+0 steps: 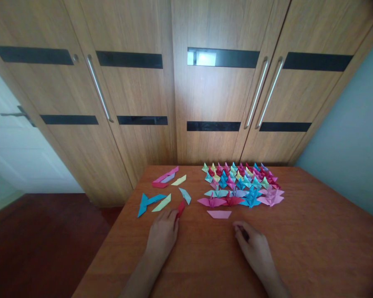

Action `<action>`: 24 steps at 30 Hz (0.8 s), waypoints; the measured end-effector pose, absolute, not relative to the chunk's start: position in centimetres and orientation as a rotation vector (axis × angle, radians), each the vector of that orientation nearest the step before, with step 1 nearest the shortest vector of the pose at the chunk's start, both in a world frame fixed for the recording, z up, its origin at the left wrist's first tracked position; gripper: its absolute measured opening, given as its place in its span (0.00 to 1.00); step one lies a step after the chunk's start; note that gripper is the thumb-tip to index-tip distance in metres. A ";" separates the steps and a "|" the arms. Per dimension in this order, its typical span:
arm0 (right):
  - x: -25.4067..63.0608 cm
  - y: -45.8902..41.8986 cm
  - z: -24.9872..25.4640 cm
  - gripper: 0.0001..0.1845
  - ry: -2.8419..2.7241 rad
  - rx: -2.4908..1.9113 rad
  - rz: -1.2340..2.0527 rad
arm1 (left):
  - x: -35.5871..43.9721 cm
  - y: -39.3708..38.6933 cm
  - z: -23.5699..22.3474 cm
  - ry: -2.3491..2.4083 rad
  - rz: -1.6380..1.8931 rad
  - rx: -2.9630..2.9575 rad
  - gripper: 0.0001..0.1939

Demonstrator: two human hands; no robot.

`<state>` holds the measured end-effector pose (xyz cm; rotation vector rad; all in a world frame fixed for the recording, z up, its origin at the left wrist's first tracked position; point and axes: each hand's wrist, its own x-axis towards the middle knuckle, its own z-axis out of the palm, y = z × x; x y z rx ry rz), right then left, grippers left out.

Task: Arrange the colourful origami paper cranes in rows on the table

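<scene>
My left hand is closed at the near end of a red folded paper piece, fingertips on it at the table. My right hand rests on the wood with its fingers curled, and nothing shows in them. Just beyond it lies a pink folded paper piece, apart from the fingers. Around the left hand are more flat folded pieces: yellow-green, blue, light blue, pale yellow and magenta. Larger winged paper cranes, among them a magenta crane, stand beyond the pink piece.
Rows of small coloured paper cranes fill the back middle of the brown table. Behind it rises a wooden wardrobe with long metal handles. A white door is at the left and a pale wall at the right.
</scene>
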<state>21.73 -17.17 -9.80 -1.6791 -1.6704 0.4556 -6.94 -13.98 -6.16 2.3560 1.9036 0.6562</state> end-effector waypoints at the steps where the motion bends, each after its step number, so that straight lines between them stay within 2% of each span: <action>1: 21.7 -17.2 -9.8 0.15 -1.675 -1.678 0.454 | -7.2 -14.2 -6.2 1.920 0.653 2.348 0.12; 6: 21.6 -17.1 -9.8 0.16 -1.678 -1.679 0.444 | -8.6 -14.7 -7.1 1.943 0.731 2.264 0.15; 14: 21.4 -17.6 -9.4 0.15 -1.655 -1.634 0.484 | -6.6 -15.9 -6.3 1.620 1.044 2.378 0.10; 24: 19.0 -18.6 -8.0 0.22 -1.279 -1.384 0.884 | -0.1 -16.9 -5.9 1.316 1.109 2.625 0.13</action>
